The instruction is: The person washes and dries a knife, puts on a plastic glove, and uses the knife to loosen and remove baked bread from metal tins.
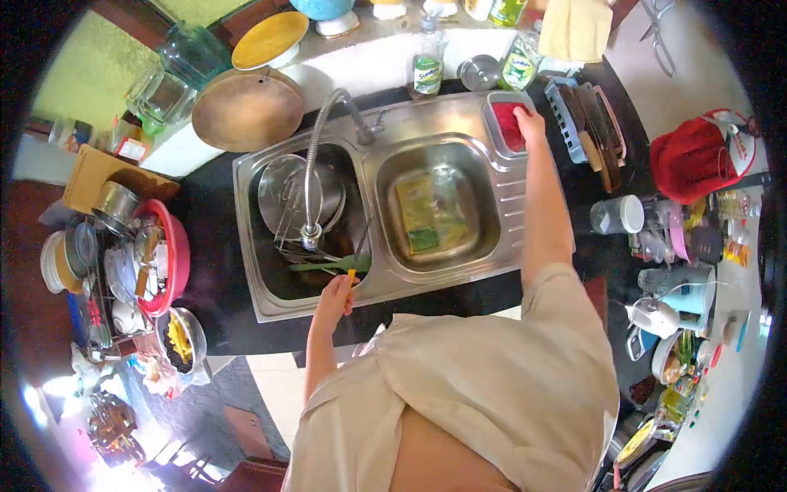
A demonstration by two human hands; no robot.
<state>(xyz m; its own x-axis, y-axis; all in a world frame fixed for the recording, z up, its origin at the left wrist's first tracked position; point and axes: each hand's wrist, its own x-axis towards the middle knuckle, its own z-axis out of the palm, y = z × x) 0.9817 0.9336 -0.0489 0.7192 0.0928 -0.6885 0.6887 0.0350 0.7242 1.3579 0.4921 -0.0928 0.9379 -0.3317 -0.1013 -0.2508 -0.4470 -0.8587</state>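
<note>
My left hand (332,298) is closed round the yellow handle of a knife (352,275), whose narrow dark blade points up over the front right corner of the left basin (275,291). In that basin lie round metal lids (283,193), a wire rack and a green utensil (316,266). Stretched out to the far right, my right hand (531,129) grips a red sponge or cloth (508,125) inside a clear plastic tub (493,102) on the sink's corner. The right basin (484,221) holds a yellow-green item, seemingly under water.
A curved faucet (314,156) arches over the left basin. Dish soap bottles (427,66) stand behind the sink. Right of the tub is a blue rack (564,123) with knives. A pink basin of dishes (182,254) sits at left, and a lidded jar (611,216) at right.
</note>
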